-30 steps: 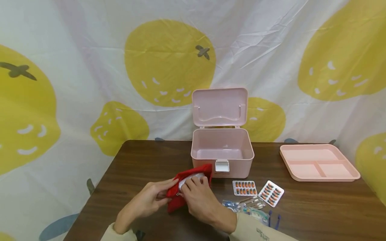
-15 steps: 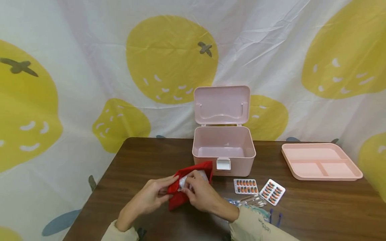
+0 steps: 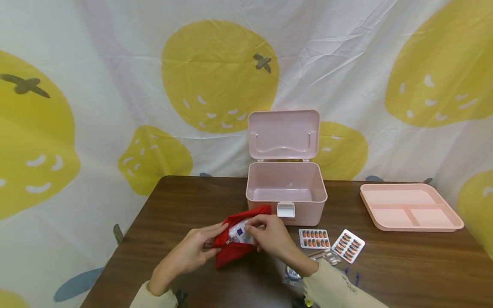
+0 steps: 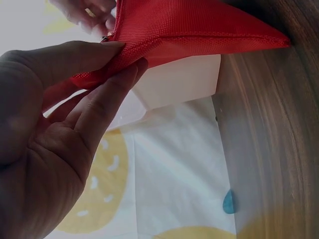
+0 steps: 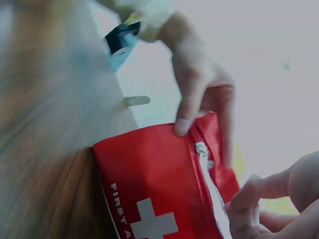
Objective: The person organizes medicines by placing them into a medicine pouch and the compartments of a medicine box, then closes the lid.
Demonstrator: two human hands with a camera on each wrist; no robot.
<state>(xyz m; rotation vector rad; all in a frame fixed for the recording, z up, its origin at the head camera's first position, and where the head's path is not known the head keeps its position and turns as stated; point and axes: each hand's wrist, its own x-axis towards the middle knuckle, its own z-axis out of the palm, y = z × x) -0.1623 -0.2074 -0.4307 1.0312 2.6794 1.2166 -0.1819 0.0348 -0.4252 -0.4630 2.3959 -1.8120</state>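
Note:
A red first-aid pouch [image 3: 233, 254] with a white cross and lettering is unzipped in front of the pink box. My left hand [image 3: 190, 250] pinches its left end between thumb and fingers, near the zipper pull [image 5: 201, 148]. Inside the mouth shows a clear packet [image 3: 240, 232] with white contents and a small blue mark. My right hand [image 3: 273, 237] has its fingers curled at the right part of the mouth, gripping the rim beside the packet. In the left wrist view the pouch's lower corner touches or nearly touches the table, and its contents are hidden.
The pink box [image 3: 265, 214] stands behind the pouch, lid [image 3: 283, 134] raised. A divided pink tray [image 3: 410, 207] lies at right. Two capsule blister packs [image 3: 314, 238], cotton swabs [image 3: 327, 256], a clear packet [image 3: 292, 276] and blue-purple sticks [image 3: 357, 279] lie near my right forearm.
My right hand has drawn back to the right, from over the packet to the right part of the pouch's mouth, exposing more of the packet. My left hand keeps its hold.

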